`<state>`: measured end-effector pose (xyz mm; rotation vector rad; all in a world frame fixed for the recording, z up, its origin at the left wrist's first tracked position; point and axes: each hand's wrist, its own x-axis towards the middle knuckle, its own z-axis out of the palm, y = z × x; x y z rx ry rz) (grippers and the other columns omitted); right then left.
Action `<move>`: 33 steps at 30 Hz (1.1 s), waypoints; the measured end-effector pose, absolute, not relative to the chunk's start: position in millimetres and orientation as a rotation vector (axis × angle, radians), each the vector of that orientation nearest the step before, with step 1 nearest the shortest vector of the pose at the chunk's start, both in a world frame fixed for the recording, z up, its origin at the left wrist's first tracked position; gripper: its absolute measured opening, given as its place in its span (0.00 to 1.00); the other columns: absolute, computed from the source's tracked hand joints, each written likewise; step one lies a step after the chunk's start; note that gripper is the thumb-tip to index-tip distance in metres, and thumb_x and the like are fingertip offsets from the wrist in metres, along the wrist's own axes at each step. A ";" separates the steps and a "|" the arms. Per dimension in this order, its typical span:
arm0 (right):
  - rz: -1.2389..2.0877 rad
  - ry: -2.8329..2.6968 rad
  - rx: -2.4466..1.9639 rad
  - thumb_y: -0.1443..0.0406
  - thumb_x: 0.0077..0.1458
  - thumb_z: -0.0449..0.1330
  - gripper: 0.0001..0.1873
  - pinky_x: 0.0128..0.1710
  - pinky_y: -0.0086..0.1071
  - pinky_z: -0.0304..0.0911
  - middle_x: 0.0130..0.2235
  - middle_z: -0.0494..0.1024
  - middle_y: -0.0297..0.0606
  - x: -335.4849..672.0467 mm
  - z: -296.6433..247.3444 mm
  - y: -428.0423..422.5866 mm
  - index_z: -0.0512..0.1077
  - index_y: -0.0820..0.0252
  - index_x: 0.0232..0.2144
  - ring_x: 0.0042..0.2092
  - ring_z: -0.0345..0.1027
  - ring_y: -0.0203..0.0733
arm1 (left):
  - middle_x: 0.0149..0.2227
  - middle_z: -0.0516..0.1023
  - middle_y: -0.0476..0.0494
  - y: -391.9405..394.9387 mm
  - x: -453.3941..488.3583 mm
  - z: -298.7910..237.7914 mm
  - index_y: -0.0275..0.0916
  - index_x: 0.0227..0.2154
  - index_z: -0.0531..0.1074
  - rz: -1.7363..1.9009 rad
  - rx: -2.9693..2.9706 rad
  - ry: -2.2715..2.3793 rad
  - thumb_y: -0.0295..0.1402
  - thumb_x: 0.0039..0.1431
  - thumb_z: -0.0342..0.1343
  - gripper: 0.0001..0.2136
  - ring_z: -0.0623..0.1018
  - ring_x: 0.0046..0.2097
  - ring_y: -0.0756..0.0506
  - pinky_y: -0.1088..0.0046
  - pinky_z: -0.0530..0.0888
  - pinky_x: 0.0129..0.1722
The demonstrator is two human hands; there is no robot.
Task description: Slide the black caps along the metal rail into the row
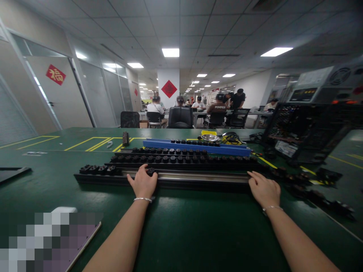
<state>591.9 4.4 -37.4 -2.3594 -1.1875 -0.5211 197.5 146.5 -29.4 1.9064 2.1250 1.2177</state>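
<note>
A long black channel strip (198, 184) lies across the green table in front of me, its metallic inside showing along the middle. Several round black socket modules (102, 169) sit in its left end. My left hand (144, 182) is over the strip, left of centre, with one black socket module (150, 172) between thumb and index finger; its other fingers spread to the left. At the strip's right end, my right hand (265, 189) has its thumb on the near side and its fingers over the top edge, gripping the wall.
Behind lie other black strips filled with socket modules (181, 159) and a blue channel (198, 146). Loose dark parts (317, 196) are scattered at right, near an open computer case (303, 128). A metal bowl (210, 138) stands farther back. People sit at desks beyond.
</note>
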 end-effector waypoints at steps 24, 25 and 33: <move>-0.560 -1.195 -2.357 0.62 0.54 0.43 0.24 0.51 0.45 0.54 0.51 0.73 0.34 592.4 -38.1 4.5 0.74 0.51 0.45 0.44 0.67 0.47 | 0.41 0.78 0.44 146.2 198.4 -30.6 0.42 0.49 0.62 1.222 1.962 2.097 0.39 0.50 0.52 0.22 0.75 0.46 0.42 0.53 0.44 0.61; -0.555 -1.195 -2.359 0.62 0.54 0.43 0.24 0.51 0.45 0.54 0.51 0.73 0.34 592.6 -38.1 4.5 0.74 0.51 0.45 0.44 0.67 0.47 | 0.41 0.78 0.44 146.4 198.3 -30.8 0.42 0.49 0.62 1.221 1.966 2.093 0.39 0.50 0.51 0.22 0.75 0.46 0.42 0.53 0.44 0.61; -0.547 -1.198 -2.375 0.61 0.55 0.42 0.24 0.52 0.44 0.54 0.52 0.72 0.33 591.4 -37.9 4.5 0.73 0.51 0.47 0.46 0.67 0.46 | 0.40 0.78 0.44 145.7 198.7 -29.9 0.42 0.49 0.62 1.232 1.976 2.067 0.40 0.50 0.52 0.22 0.76 0.45 0.41 0.52 0.44 0.61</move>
